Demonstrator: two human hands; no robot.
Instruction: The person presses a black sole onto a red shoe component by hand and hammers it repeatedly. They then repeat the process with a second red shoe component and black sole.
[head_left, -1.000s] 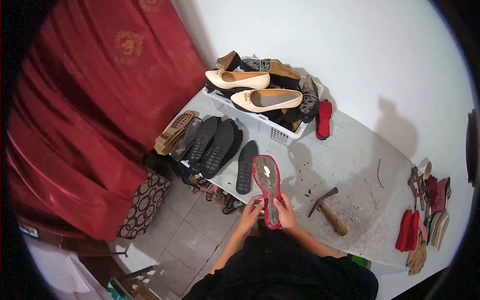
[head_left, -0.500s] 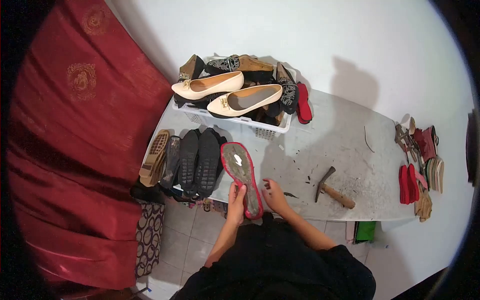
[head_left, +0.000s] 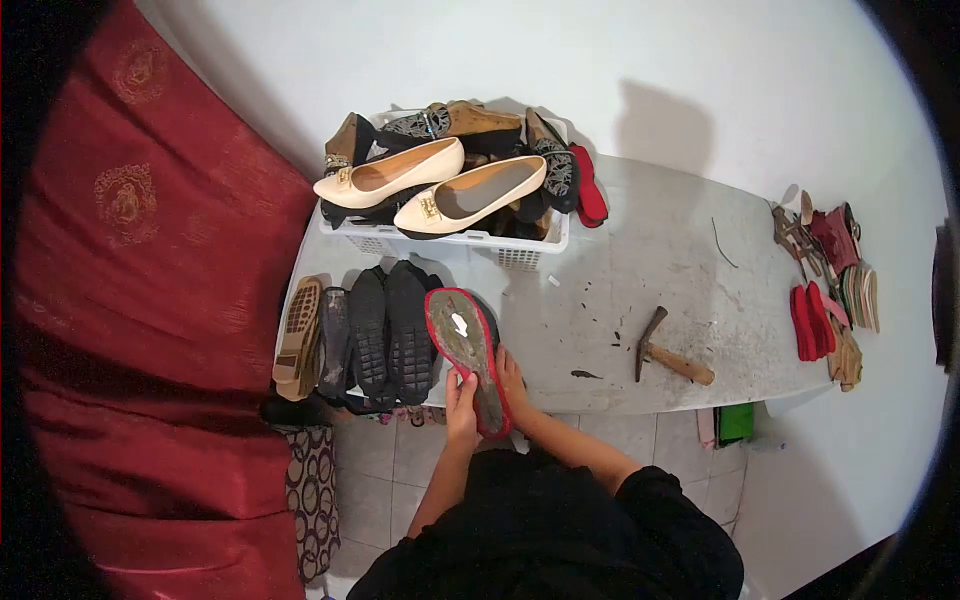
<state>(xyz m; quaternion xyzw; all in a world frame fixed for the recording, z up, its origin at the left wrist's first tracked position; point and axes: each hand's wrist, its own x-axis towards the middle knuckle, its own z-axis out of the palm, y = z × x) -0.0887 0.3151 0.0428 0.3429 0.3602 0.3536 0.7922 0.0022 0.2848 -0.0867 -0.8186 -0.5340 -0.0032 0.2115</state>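
My left hand (head_left: 462,408) grips a red-edged insole (head_left: 465,345) near its narrower heel end, thumb on the upward face. That face is grey-brown and rough, with a small white patch at the wide end. On its right edge rests my right hand (head_left: 514,390), fingers closed at the side and partly hidden behind it. A dark rounded shape shows behind the insole's upper right edge. Just left of the insole, several black shoe soles (head_left: 408,345) lie side by side, treads up, beside tan soles (head_left: 298,335).
A white basket (head_left: 520,257) at the back holds dark shoes and cream flats (head_left: 475,195). Red insoles (head_left: 591,190) lie beside it. A hammer (head_left: 680,363) and dark scraps lie on the grey table (head_left: 590,270). More red insoles (head_left: 812,322) are at right; a red curtain (head_left: 170,330) hangs left.
My right hand has moved left, from apart to the insole's right edge. My left hand keeps its hold. The camera view has shifted slightly.
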